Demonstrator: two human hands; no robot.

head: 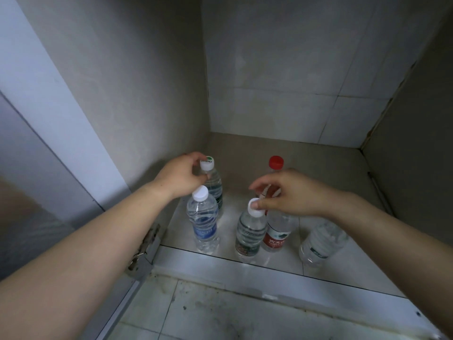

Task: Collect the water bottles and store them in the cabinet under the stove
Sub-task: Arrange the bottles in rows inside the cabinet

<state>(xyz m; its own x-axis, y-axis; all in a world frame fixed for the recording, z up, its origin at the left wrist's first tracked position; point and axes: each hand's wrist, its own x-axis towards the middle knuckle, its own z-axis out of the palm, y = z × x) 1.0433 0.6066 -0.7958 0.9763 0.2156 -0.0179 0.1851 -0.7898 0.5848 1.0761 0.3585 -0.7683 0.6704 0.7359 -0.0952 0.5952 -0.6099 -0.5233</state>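
Placing step, by the look of it. The left hand pinches the green-marked bottle at its neck, back left on the cabinet floor. The right hand pinches the cap of the grey-label bottle in front. Next, probably a clean release without nudging the blue-label bottle or the red-capped bottle. Behind is a tiled back wall, and out front a grimy kitchen floor.

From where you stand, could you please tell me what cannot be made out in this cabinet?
Head view only:
- Far-right bottle: neck and cap hidden under the right forearm.
- Red-capped bottle: shoulder hidden behind the right hand, which pinches the grey-labelled bottle.
- Green-marked bottle: neck covered by the left hand gripping it.
- Label print: too blurred to read.
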